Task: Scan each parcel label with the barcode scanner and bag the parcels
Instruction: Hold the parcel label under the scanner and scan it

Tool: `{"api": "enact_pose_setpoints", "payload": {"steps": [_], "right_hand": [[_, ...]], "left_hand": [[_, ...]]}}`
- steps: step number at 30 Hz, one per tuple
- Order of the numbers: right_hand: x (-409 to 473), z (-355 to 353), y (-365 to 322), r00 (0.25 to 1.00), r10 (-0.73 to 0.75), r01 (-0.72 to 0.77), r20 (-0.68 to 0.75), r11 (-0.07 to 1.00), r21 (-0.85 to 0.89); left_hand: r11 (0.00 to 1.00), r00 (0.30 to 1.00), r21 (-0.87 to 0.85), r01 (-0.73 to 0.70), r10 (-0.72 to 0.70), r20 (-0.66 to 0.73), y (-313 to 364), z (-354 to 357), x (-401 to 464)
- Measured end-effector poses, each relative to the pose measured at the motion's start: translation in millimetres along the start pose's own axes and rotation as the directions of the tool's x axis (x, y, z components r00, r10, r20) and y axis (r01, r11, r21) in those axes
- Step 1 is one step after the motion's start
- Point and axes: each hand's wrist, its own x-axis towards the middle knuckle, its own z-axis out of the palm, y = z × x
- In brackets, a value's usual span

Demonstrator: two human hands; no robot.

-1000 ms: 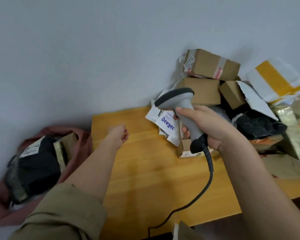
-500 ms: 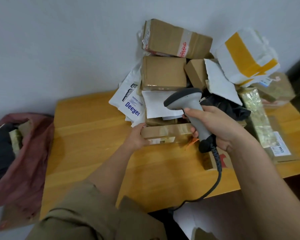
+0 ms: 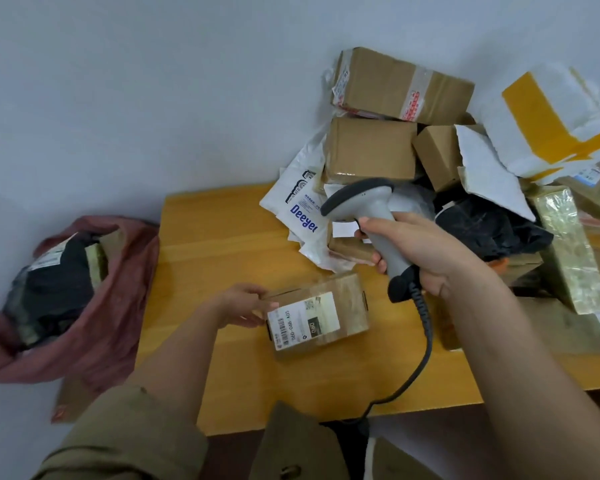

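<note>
Parcel (image 3: pixel 317 317): small brown taped box on wooden table (image 3: pixel 222 244), white barcode label facing up.
Left hand (image 3: pixel 246 306): fingers grip the box's left end.
Right hand (image 3: pixel 420 254): fingers wrapped around grey barcode scanner (image 3: pixel 371 216).

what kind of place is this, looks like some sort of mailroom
Probably a small parcel sorting or pickup point: a heap of parcels on a wooden table, a corded barcode scanner in hand, and a red bag already holding parcels.

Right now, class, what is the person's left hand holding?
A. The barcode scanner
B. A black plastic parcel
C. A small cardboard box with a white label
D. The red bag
C: the left hand grips the end of the small labelled box, while the right hand holds the scanner.
</note>
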Motion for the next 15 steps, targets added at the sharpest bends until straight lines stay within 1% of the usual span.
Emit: {"api": "enact_pose_setpoints", "payload": {"steps": [2,4,8,12,15], "right_hand": [[3.9,20.0,0.5,0.999,0.009,-0.008,0.043,1.000,-0.009],[7.4,39.8,2.5,0.996,0.022,-0.019,0.090,0.999,-0.035],[11.0,75.5,6.7,0.989,0.063,-0.050,0.135,0.994,-0.096],[10.1,100.4,10.1,0.983,0.098,-0.080,0.155,0.990,-0.117],[9.6,111.4,11.1,0.982,0.105,-0.087,0.154,0.989,-0.118]], "left_hand": [[0.999,0.999,-0.021,0.037,-0.037,-0.014,-18.9,-17.4,-8.0],[0.996,0.996,-0.060,0.061,-0.064,-0.056,-36.9,-31.6,-14.5],[0.961,0.980,-0.255,0.107,-0.145,-0.135,-71.1,-53.3,-25.1],[0.885,0.969,-0.459,0.081,-0.178,-0.172,-101.3,-65.9,-33.0],[0.833,0.966,-0.552,0.035,-0.170,-0.196,-113.3,-72.8,-37.4]]}}
